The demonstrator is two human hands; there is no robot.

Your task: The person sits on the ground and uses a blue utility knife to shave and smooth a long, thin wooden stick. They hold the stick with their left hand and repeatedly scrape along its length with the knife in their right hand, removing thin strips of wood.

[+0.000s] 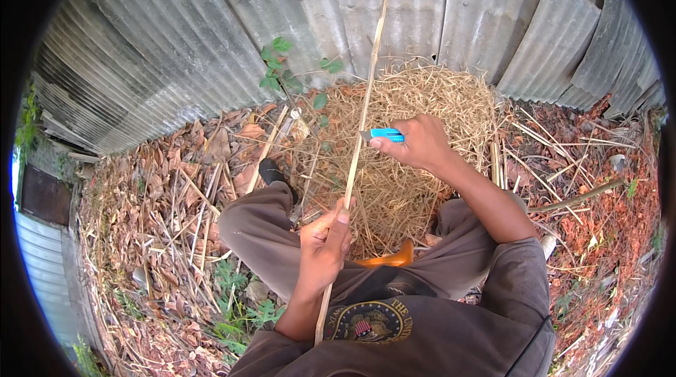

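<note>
A long, thin strip of pale wood or bamboo slants from near my waist up toward the metal wall. My left hand is closed around its lower part, thumb lying along the strip. In my right hand is a blue-handled utility knife, gripped between thumb and fingers. Its short blade meets the strip around the middle, above my left hand. Pale shavings lie heaped on the ground beneath and beyond the strip.
A corrugated metal fence stands close in front. Dry leaves and sticks cover the ground at left, reddish debris at right. Between my bent legs is an orange object, partly hidden. A leafy green plant grows by the fence.
</note>
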